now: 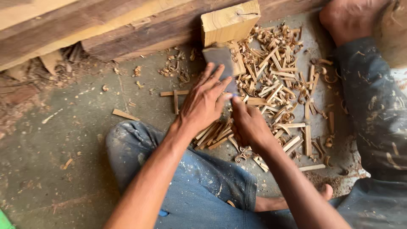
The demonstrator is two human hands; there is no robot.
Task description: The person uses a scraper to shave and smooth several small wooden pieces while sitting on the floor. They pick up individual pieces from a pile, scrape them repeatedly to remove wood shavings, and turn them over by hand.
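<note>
Nearest the camera, the person's bent legs in dusty blue jeans [199,186] fill the bottom of the view, one knee raised at the left and a bare foot [326,191] showing at the lower right on the grey concrete floor [63,140]. Both forearms reach forward over the jeans. The left hand [202,101] lies palm down with its fingers spread and stretched out, the fingertips resting on a flat grey metal blade [220,59] that lies on the floor; it presses rather than grips. The right hand [249,124] sits just beside it, curled over with fingers bent and closed on something thin at the lower edge of the blade; what it pinches is hidden by the two hands. Under and around both hands lies a heap of thin split wooden strips [212,135], and to the right a wide scatter of pale curled wood shavings [280,76] spreads over the floor. Just beyond the blade, touching its far end, stands a light yellow wooden block [229,21] with a squared face. Behind it, long dark and pale timber planks [106,25] run slantwise across the top. At the far right another jean-clad leg [373,110] and a bare foot [352,17] rest among the shavings.
</note>
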